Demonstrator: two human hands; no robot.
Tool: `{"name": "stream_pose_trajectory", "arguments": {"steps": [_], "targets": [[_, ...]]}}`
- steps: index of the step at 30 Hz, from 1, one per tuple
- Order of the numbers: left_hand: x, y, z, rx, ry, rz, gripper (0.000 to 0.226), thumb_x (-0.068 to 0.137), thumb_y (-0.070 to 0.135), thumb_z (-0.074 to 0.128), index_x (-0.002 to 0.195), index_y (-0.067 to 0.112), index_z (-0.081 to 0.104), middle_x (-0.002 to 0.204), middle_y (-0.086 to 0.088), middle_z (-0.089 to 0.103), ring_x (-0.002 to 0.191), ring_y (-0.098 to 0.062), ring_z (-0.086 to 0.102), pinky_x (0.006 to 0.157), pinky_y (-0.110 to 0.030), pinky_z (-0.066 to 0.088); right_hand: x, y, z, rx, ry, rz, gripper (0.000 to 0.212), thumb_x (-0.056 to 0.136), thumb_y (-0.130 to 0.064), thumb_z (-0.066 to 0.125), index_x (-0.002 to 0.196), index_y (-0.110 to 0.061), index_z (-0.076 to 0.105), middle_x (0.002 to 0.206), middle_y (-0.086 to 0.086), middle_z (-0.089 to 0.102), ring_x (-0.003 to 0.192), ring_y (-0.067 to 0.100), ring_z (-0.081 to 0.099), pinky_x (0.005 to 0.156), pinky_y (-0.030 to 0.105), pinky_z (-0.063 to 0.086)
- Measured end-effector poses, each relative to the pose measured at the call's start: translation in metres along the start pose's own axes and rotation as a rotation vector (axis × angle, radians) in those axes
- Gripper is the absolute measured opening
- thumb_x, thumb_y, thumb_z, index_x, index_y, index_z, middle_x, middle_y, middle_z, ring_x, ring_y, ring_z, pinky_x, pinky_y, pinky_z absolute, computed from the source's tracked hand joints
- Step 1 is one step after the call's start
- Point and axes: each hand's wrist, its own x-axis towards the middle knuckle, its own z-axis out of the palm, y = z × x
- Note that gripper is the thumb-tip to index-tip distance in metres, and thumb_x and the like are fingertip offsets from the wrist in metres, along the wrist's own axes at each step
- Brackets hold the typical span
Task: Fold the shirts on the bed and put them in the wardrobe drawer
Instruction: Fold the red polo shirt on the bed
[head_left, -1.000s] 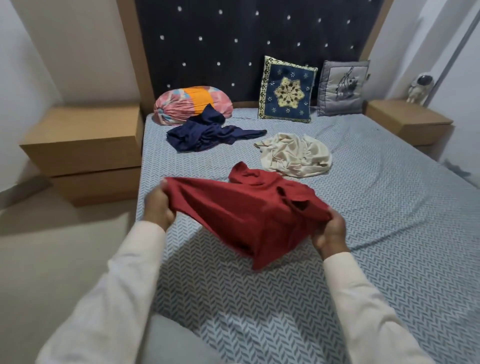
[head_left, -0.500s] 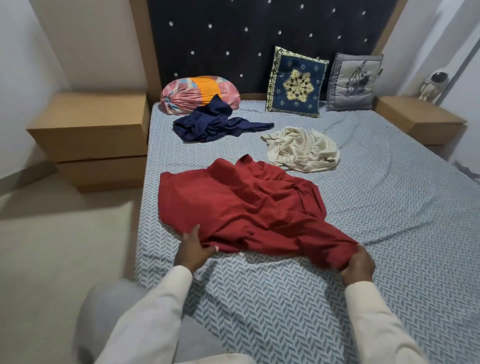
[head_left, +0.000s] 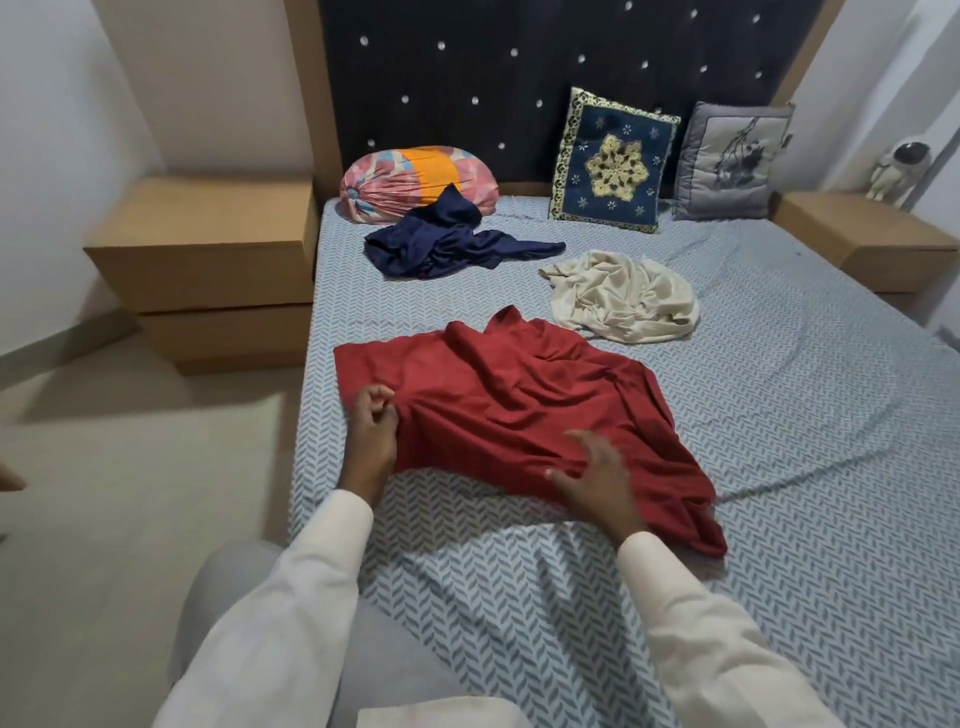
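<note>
The left hand (head_left: 371, 431) has its fingers curled in, pinching a ridge of the red shirt (head_left: 524, 400) near the cloth's left edge, while the right hand (head_left: 595, 480) lies with fingers spread and straight, flat on the shirt's near hem. The red shirt lies rumpled on the bed (head_left: 779, 467), spreading away from both sets of fingertips and out to the right of the right hand's fingers. Well beyond the fingertips lie a crumpled navy shirt (head_left: 447, 247), ahead of the left fingers, and a crumpled cream shirt (head_left: 621, 299), ahead of the right ones.
</note>
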Motion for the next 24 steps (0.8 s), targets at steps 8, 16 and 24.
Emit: {"name": "stream_pose_trajectory", "arguments": {"steps": [8, 16, 24], "targets": [[0.022, -0.121, -0.078, 0.088, 0.103, -0.606, 0.109, 0.057, 0.083, 0.067, 0.138, 0.013, 0.046, 0.136, -0.009, 0.057, 0.115, -0.027, 0.06, 0.098, -0.046, 0.049, -0.016, 0.018, 0.014, -0.547, -0.281, 0.124, 0.084, 0.071, -0.045, 0.07, 0.146, -0.028, 0.035, 0.143, 0.006, 0.041, 0.132, 0.029, 0.039, 0.11, 0.054, 0.029], [-0.046, -0.017, -0.061, 0.159, -0.294, -0.604, 0.026, 0.084, 0.008, 0.071, 0.109, 0.001, 0.067, 0.076, -0.005, 0.073, 0.064, -0.018, 0.069, 0.056, -0.023, 0.054, -0.034, 0.082, -0.04, -0.707, -0.016, 0.272, 0.033, 0.074, -0.021, 0.054, 0.106, -0.026, 0.061, 0.101, 0.002, 0.065, 0.099, 0.027, 0.059, 0.099, 0.051, 0.033], [-0.035, 0.002, -0.074, -0.426, -0.141, -0.645, 0.034, 0.09, 0.003, 0.063, 0.112, 0.022, 0.046, 0.09, -0.006, 0.061, 0.051, -0.007, 0.056, 0.036, -0.016, 0.043, -0.013, 0.098, -0.104, -0.627, 0.279, 0.366, 0.041, 0.077, -0.018, 0.04, 0.106, -0.02, 0.069, 0.111, 0.013, 0.061, 0.111, 0.035, 0.051, 0.104, 0.053, 0.027]]}}
